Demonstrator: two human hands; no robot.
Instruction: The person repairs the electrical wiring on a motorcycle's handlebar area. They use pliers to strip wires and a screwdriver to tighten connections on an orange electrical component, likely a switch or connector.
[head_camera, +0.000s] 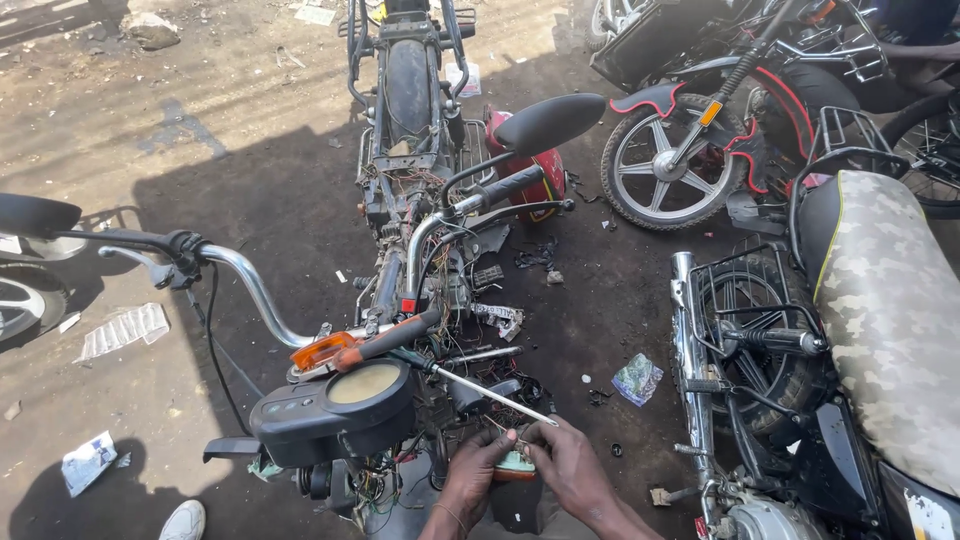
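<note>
- Head view: left hand (478, 462) and right hand (565, 462) are both pinching a small part (515, 466) at the wiring (450, 395), below the gauge (365, 384).
- The motorcycle (410, 200) is standing stripped, wires exposed; reassembly appears outstanding.
- A screwdriver (480, 385) is resting across the frame.

Stripped motorcycle (405, 200), wiring exposed, on dirt ground (200, 130). Left hand (478, 470) and right hand (570, 465) together pinch a small part (514, 464) by the loose wires (490, 395). Screwdriver (470, 380) rests across the frame beside the speedometer (340, 405). Camouflage-seat bike (880, 320) at right; red-trimmed bike (690, 140) beyond.
</note>
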